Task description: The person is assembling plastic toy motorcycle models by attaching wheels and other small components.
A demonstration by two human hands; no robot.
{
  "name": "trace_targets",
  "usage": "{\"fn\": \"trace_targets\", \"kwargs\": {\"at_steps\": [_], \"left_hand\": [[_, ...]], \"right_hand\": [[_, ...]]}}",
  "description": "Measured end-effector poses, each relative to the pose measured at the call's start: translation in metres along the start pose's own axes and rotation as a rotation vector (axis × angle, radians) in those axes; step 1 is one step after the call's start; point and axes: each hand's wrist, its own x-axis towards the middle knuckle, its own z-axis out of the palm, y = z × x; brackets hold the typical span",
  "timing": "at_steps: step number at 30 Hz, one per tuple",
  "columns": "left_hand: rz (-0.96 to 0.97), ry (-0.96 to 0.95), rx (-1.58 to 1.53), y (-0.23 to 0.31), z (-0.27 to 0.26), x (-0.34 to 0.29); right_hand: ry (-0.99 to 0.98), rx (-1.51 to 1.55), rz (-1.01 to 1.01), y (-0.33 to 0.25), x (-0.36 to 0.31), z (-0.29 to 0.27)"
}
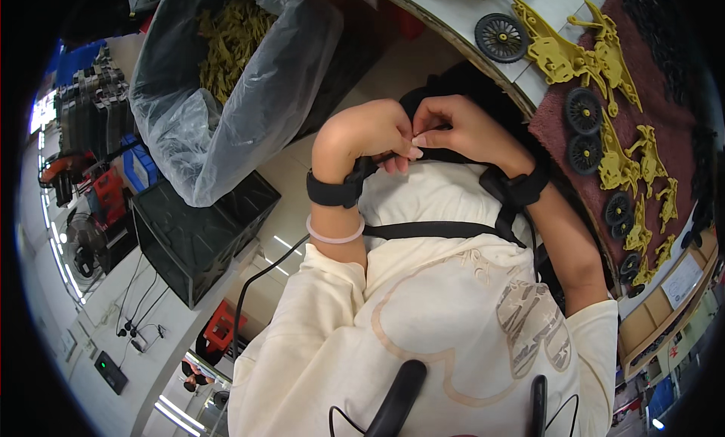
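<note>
My left hand (364, 133) and my right hand (467, 132) meet in front of my shirt, above my lap. The fingertips of both are pinched together and nearly touch. Whatever lies between them, if anything, is too small or hidden to make out. Black straps (332, 189) sit on both wrists, and a pale pink bangle (337, 232) circles my left forearm. To the right of my hands, the work table holds yellow plastic toy frames (557, 53) and black spoked wheels (501, 38).
A clear plastic bag (260, 105) of yellow parts stands open at the upper left. Below it is a black crate (198, 233). A maroon cloth (555, 124) covers part of the table, with dark parts (668, 37) heaped along its far right side. A black cable (249, 286) hangs beside my left arm.
</note>
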Motion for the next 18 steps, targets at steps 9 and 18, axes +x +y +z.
{"fn": "trace_targets", "kwargs": {"at_steps": [9, 18], "left_hand": [[0.101, 0.565, 0.372, 0.022, 0.001, -0.043], [0.293, 0.638, 0.483, 0.058, 0.028, -0.068]], "right_hand": [[0.037, 0.022, -0.043, 0.003, -0.002, 0.01], [0.154, -0.168, -0.201, 0.001, -0.001, 0.014]]}}
